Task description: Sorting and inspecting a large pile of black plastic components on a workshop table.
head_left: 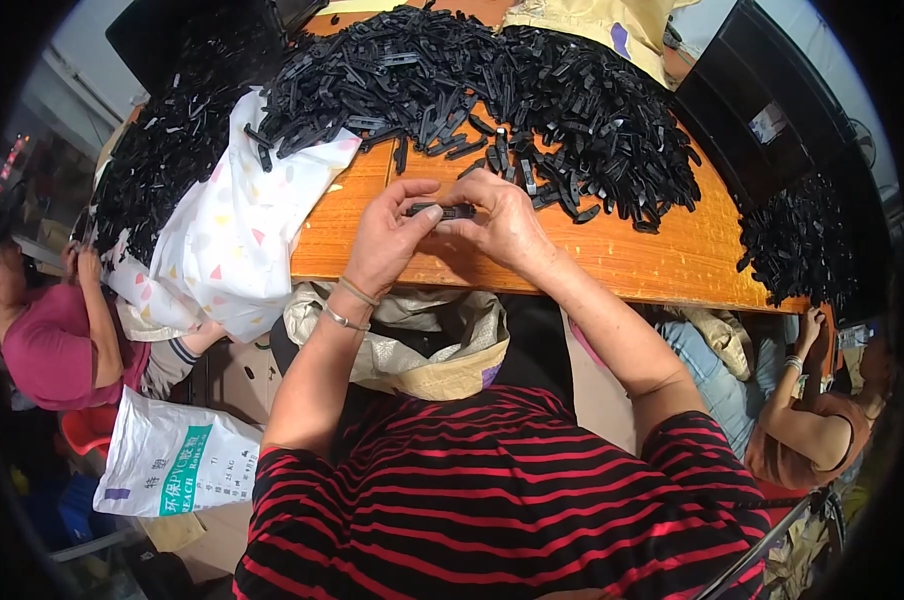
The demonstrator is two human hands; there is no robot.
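Just above the near edge of the wooden table [337, 240], my left hand [384, 235] and my right hand [512, 225] meet. Between them is a small, long black plastic piece [459, 212], pinched from both sides, the left thumb lying over it. Its exact kind cannot be made out. Beyond my fingers, several similar loose pieces [507, 150] lie at the front of a large heap of black plastic pieces [392, 75]. Below my hands, a woven sack [427, 378] gapes in my lap under the table edge; its inside is dark.
A white patterned cloth [237, 235] hangs over the table's left side. Black upright panels [762, 110] stand right, with more pieces beside them. A white printed sack [177, 455] is low left. One co-worker in a pink top [67, 345] sits left; another's arm [787, 385] reaches in right.
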